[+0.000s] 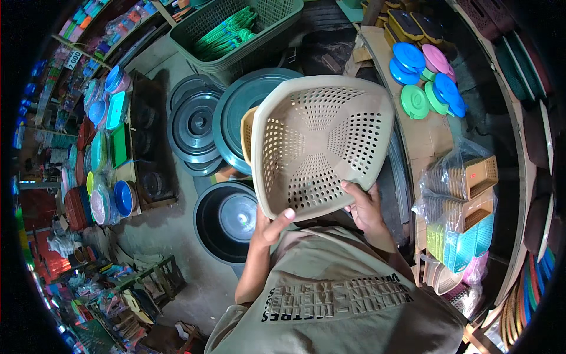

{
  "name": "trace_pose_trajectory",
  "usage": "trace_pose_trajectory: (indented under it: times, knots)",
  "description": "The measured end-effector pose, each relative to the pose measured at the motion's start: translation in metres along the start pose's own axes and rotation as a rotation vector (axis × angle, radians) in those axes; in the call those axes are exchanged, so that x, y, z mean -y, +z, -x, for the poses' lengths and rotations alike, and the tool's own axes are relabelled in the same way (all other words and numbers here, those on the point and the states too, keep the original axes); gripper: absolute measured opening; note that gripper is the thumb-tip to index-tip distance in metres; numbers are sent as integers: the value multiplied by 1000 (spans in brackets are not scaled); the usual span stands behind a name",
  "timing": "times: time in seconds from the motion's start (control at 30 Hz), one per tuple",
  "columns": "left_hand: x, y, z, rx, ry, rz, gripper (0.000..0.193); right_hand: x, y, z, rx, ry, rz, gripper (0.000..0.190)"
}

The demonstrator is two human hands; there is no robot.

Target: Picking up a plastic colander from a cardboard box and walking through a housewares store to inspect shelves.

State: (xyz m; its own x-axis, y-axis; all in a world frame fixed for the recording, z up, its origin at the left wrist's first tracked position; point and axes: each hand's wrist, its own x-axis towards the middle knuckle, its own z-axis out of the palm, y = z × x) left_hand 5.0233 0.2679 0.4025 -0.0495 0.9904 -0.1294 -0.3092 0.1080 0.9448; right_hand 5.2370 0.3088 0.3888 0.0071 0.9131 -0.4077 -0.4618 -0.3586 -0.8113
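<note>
A beige plastic colander basket [319, 140] with rows of punched holes is tilted up in front of my chest, its hollow side facing me. My left hand [272, 230] grips its lower left rim, thumb over the edge. At its lower right, my right hand [363, 204] has the thumb inside the rim and the other fingers behind. Behind its left side shows part of a yellowish perforated basket [247, 137]; what supports that one is hidden. Below to the left stands a deep black plastic tub [216, 221].
Dark round lids or basins [196, 121] and a large green-grey basin [236, 101] lie beyond the colander. A green crate [208, 55] holds green hangers. To the right, a shelf [424, 137] bears coloured lidded pots [414, 101] and bagged baskets [479, 177]. Leftward is a display stand [135, 177].
</note>
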Motion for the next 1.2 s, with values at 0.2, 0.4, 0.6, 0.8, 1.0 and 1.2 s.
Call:
trace_pose_trajectory:
  times: [0.2, 0.4, 0.6, 0.8, 1.0, 1.2]
  knots:
    - [20, 7, 5, -109, -77, 0, 71, -7, -12, -10, 89, -101, 121, 36]
    - [29, -18, 8, -163, -76, 35, 68, 29, -18, -22, 110, -219, 386, 42]
    - [15, 1, 6, -120, 44, 40, 74, 22, -8, -14, 62, -51, 438, 39]
    - [20, 25, 3, -60, -92, -218, 39, 2, 8, -6, 142, -68, 177, 37]
    - [23, 13, 4, -138, -90, -160, 34, 10, 1, -20, 167, -204, 245, 35]
    - [16, 1, 2, -139, 7, -208, 40, 30, -14, -32, -39, -333, 356, 39]
